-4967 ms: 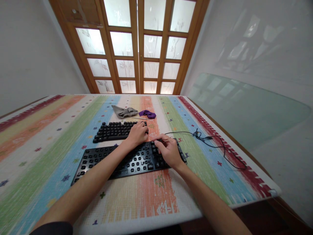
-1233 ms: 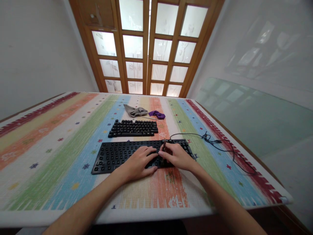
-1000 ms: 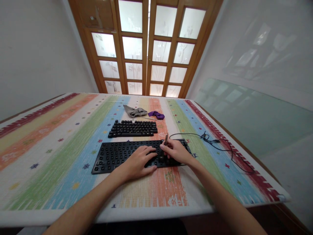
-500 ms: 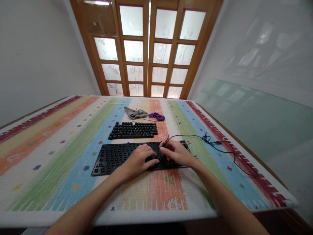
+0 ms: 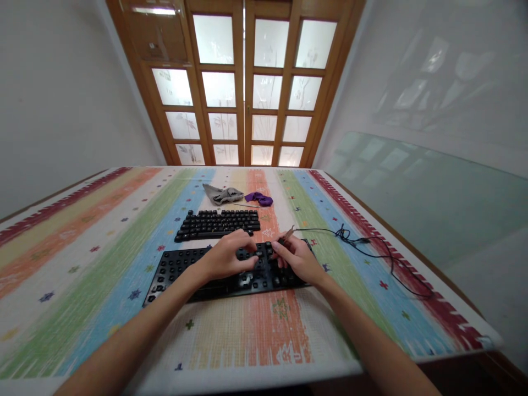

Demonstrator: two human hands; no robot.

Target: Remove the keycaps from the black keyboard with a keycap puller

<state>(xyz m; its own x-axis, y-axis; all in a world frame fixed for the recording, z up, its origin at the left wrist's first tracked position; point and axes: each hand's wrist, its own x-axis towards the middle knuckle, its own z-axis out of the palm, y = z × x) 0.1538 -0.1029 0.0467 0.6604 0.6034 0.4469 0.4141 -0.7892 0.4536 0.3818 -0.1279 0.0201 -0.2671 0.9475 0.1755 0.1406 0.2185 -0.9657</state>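
Note:
A black keyboard [image 5: 181, 263] lies on the table, many of its keycaps off and the switch stems bare. Over its middle my left hand [image 5: 229, 254] is raised, thumb and index finger curled towards each other. Whatever sits at those fingertips is too small and dark to name. My right hand [image 5: 299, 258] rests on the keyboard's right part, closed on a slim brownish tool [image 5: 289, 233] whose forked end points up and away. Behind the keyboard, loose black keycaps [image 5: 218, 223] stand in rows in keyboard order.
A grey cloth [image 5: 223, 194] and a purple cloth [image 5: 259, 198] lie beyond the keycaps, a thin rod beside them. The keyboard's black cable [image 5: 350, 237] runs right in a tangle. A striped tablecloth [image 5: 231, 341] covers the table; wooden glass doors [image 5: 243, 110] stand behind.
My left hand has lifted and moved left and away from the right hand. My right hand still holds the tool, its forked end now tipped further right. Earlier, my left hand was at the keycap rows.

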